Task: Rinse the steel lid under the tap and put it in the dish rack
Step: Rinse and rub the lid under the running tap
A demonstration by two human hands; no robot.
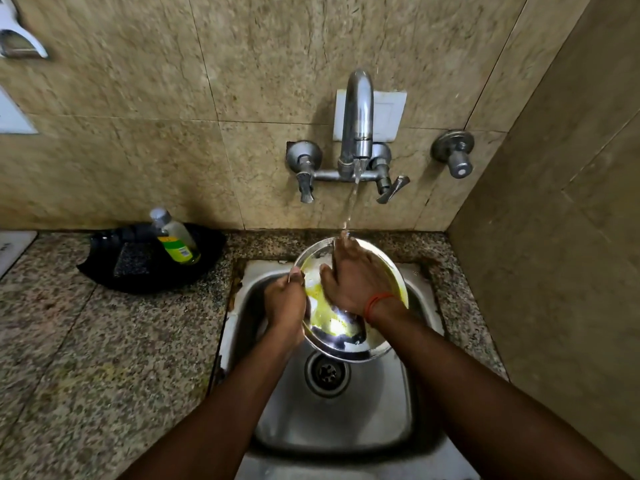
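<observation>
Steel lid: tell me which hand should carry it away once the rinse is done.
Left, probably. The left hand already pinches the steel lid by its rim, while the right hand lies flat on its yellow-stained face under the tap stream. No dish rack is visible, so direction is unsettled.

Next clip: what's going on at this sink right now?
A person is rinsing a round steel lid over the steel sink. The left hand grips its left rim, tilting it, while the right hand rubs the inner face, which shows yellowish residue. Water from the chrome wall tap lands on the right hand's fingers. No dish rack is in view, so that step is not yet done.
</observation>
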